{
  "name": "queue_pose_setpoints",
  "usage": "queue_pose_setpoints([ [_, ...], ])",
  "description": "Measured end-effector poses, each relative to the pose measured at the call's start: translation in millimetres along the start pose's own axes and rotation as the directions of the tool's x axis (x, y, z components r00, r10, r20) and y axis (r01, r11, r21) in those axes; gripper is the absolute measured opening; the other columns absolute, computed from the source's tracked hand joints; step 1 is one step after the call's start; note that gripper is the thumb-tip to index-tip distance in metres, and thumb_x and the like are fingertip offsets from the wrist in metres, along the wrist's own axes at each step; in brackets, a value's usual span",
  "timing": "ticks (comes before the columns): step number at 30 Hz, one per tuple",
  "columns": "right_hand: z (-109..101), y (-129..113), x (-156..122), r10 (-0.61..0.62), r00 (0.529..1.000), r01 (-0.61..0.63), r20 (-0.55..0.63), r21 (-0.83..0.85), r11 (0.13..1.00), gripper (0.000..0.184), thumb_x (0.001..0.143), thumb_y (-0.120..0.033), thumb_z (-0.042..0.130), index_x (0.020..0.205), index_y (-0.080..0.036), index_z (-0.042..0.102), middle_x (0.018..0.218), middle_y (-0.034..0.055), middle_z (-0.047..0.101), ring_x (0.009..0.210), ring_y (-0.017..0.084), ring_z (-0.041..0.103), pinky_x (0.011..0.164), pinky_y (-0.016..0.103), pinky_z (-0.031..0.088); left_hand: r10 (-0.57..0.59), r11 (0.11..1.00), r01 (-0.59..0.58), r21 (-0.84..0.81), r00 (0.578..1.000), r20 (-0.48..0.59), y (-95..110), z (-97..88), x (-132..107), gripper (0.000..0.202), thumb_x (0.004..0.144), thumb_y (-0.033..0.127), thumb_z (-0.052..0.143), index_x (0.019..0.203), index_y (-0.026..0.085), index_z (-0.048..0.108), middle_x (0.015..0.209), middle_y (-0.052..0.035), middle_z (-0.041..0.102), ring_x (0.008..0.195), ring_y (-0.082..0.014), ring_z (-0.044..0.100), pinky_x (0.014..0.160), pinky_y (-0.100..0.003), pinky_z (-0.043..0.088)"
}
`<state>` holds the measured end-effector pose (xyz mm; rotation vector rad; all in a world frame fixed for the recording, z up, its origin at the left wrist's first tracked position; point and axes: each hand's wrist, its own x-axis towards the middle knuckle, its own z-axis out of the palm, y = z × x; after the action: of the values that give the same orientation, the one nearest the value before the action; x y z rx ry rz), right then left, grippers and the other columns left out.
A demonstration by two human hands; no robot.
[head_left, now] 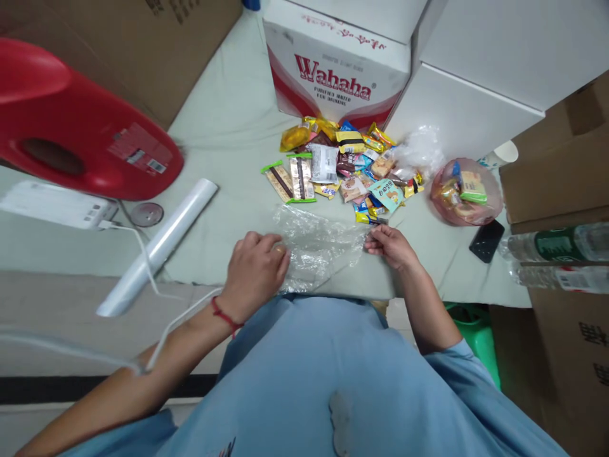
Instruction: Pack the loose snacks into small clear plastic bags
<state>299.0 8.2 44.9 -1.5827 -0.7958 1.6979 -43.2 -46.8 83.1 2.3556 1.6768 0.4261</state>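
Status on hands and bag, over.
Left hand gripping bag left edge, right hand pinching its right edge. Bag lies on table, looks empty. Snacks piled just behind.

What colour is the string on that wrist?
Red: the string circles the wrist of the left hand, seen best in the head view.
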Motion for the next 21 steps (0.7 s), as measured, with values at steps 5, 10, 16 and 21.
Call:
queue_pose_setpoints([
  [5,-21.8,12.9,-6.5,-0.219,0.973,0.161,-0.076,-0.459,0.874,0.038,0.083,-0.056,0.076,0.079,-0.022,0.059,0.072,0.0025,0.066,0.066,0.016,0.063,0.059,0.027,0.055,0.044,0.995,-0.044,-0.089,0.999,-0.003,-0.4,53.0,15.7,0.037,0.102,0.029,0.048,0.125,0.018,0.075,0.141,-0.0201,0.07,0.141,-0.0381,0.055,0.114,-0.061,0.038],
  [10,-40.2,7.9,-24.3,-0.604,0.785,0.389,0.137,-0.868,0.309,0.035,0.092,-0.043,0.068,0.119,-0.02,0.069,0.123,0.0157,0.066,0.099,0.027,0.065,0.087,0.044,0.058,0.027,0.986,-0.03,-0.165,0.999,-0.02,-8.5,79.5,7.8,0.049,0.104,0.032,0.047,0.15,0.026,0.06,0.16,-0.0136,0.057,0.157,-0.033,0.043,0.131,-0.062,0.013],
  [16,-23.4,-18.8,-5.7,-0.465,0.724,0.651,0.51,-0.729,0.214,0.019,0.095,-0.035,0.066,0.105,-0.022,0.077,0.112,0.0113,0.073,0.108,0.029,0.063,0.104,0.048,0.048,0.053,0.99,-0.048,-0.135,0.998,0.034,-8.2,77.7,5.2,0.055,0.106,0.041,0.045,0.16,0.033,0.048,0.17,-0.0113,0.044,0.16,-0.0314,0.037,0.131,-0.065,-0.004],
  [21,-34.1,-24.8,23.6,-0.477,0.879,0.372,0.0,-0.625,0.686,0.025,0.092,-0.043,0.064,0.089,-0.019,0.07,0.076,0.0021,0.068,0.072,0.017,0.058,0.074,0.031,0.049,0.013,0.996,-0.007,-0.084,0.997,0.081,-7.3,77.7,6.9,0.06,0.106,0.046,0.043,0.165,0.034,0.041,0.174,-0.0126,0.033,0.163,-0.0328,0.031,0.128,-0.07,-0.011],
])
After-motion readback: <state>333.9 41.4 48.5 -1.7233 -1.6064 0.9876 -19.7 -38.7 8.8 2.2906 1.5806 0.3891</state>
